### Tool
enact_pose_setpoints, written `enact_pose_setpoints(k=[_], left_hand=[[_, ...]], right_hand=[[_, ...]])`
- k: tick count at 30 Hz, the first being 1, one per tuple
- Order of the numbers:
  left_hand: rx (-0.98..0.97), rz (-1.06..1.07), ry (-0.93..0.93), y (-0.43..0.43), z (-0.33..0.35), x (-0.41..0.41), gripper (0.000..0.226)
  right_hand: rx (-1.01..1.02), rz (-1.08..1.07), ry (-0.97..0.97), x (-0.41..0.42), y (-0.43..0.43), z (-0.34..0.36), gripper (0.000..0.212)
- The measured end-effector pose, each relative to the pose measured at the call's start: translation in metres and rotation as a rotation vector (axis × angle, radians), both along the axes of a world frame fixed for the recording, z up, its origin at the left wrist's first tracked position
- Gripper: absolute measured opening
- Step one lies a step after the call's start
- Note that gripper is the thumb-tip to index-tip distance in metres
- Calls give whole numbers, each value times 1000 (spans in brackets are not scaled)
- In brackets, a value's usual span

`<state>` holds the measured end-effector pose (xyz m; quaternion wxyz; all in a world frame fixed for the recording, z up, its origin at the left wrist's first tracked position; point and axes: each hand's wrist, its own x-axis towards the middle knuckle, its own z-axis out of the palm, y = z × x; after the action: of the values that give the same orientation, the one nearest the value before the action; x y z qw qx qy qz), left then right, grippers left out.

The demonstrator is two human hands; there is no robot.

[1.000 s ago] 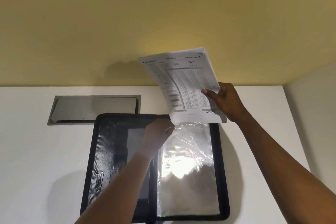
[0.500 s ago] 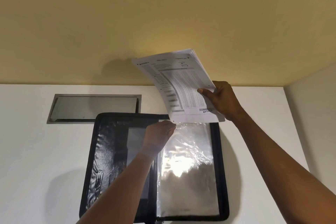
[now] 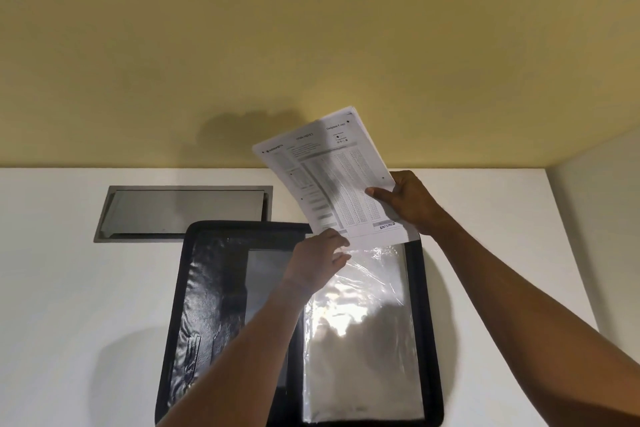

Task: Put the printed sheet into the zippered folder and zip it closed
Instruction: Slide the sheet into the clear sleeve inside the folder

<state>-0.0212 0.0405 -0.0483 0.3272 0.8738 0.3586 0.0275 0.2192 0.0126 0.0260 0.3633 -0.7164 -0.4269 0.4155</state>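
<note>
Printed sheet tilted in the air above the folder's far edge, right hand fingers pinching its right edge, left hand fingers pinching the clear sleeve top, zippered folder lying open on the white surface.

the folder is cut off at the frame's bottom edge; the sheet's fine print is too small to read

Single head-worn wide-angle view, forward and down, close above the open folder on the white table.
</note>
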Motion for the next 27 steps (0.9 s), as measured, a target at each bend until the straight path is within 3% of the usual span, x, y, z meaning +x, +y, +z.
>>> enact_pose_setpoints(k=[4, 7, 13, 23, 27], left_hand=[[-13, 7, 4, -6, 3, 20, 30], [9, 38, 31, -13, 5, 33, 18], [-13, 73, -8, -25, 10, 53, 10], [-52, 76, -13, -51, 27, 91, 16], [32, 68, 42, -58, 32, 100, 24]], right_hand=[[-31, 5, 71, 5, 3, -5, 26], [-23, 15, 94, 4, 6, -3, 23], [-36, 22, 94, 1, 11, -8, 3], [-80, -39, 194, -5, 12, -26, 17], [-89, -50, 181, -5, 11, -29, 14]])
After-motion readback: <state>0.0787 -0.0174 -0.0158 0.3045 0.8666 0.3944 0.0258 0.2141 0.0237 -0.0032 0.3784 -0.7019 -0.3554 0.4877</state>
